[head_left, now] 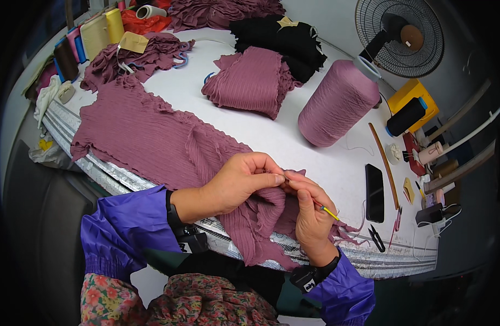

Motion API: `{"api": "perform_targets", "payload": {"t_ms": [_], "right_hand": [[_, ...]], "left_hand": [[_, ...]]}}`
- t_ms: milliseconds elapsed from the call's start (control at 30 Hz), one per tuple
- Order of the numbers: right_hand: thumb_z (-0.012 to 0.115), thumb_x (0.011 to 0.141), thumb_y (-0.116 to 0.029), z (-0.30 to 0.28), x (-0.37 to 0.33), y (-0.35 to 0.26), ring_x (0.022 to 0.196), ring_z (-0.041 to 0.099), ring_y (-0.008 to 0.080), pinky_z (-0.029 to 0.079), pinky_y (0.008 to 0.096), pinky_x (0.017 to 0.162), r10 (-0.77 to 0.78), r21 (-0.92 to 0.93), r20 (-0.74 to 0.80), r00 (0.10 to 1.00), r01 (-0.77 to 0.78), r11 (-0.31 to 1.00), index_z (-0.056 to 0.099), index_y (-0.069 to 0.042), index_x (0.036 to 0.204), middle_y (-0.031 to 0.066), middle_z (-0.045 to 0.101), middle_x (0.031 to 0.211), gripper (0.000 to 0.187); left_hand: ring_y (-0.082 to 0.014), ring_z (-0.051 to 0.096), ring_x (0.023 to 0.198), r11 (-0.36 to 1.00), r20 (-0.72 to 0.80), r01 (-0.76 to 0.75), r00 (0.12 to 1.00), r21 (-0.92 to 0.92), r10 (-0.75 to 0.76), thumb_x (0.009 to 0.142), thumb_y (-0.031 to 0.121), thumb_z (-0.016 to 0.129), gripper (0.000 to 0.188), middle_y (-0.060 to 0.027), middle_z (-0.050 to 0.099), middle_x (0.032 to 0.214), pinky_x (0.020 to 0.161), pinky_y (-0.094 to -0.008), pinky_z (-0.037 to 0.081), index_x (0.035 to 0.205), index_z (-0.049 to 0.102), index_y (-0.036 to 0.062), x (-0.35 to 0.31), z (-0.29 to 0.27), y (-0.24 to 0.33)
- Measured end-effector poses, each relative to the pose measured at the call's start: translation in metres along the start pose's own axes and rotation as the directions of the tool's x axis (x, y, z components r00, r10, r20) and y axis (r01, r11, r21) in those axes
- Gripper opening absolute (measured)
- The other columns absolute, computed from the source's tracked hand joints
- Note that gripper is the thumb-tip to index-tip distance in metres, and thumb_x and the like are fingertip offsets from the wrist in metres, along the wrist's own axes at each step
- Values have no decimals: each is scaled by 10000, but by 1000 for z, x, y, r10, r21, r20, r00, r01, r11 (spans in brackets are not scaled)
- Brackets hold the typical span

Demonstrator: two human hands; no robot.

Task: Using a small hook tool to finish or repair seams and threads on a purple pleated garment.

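Observation:
A mauve ribbed knit piece (147,133) with ruffled edges stretches across the near side of the table, and its lower folds hang over the front edge. My left hand (236,182) pinches the knit's edge between thumb and fingertips. Close against it, my right hand (313,220) is closed round a thin tool (330,212) with a yellow and red handle; its tip is hidden among the fingers. The fingertips of both hands meet at the bunched fabric. A loose mauve yarn end trails to the right of my right hand.
Behind the work stand a folded mauve knit bundle (252,81), black knit pieces (277,46) and a large mauve yarn cone (339,103). At right lie a black phone (375,193), thread snips (376,239) and a brown stick (384,163). A fan (402,35) stands beyond.

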State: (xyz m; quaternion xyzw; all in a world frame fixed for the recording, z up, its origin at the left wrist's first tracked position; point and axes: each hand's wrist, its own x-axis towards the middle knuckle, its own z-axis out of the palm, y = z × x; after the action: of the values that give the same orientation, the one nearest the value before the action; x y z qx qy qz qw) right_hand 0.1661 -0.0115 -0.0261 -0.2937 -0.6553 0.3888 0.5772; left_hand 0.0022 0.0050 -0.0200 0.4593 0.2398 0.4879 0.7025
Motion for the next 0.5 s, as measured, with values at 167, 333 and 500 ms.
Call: {"api": "perform_targets", "payload": {"t_ms": [167,333,500], "right_hand": [[479,837,-20,0,0,-1,876,563,186,444,262,779,0,6,-3,1000,0,1000,573,40,910,147,579,969,134],[482,835,-19,0,0,-1,876,563,187,445,262,778,4,17,-4,1000,-4,1000,573,43,907,149,579,971,132],[487,831,-19,0,-1,0,878,564,192,444,264,779,14,10,-6,1000,-14,1000,576,41,903,148,582,966,129]], "left_hand": [[-82,534,805,1000,-14,3,1000,18,-3,802,39,545,70,-41,570,851,725,-198,421,864,541,4,0,0,-1],[-84,533,808,1000,-5,-8,1000,6,8,803,37,542,72,-43,570,852,729,-202,421,867,542,3,0,0,-2],[-82,531,805,1000,-2,-11,1000,0,11,803,34,540,71,-41,569,854,724,-200,419,867,543,4,0,1,0]]}}
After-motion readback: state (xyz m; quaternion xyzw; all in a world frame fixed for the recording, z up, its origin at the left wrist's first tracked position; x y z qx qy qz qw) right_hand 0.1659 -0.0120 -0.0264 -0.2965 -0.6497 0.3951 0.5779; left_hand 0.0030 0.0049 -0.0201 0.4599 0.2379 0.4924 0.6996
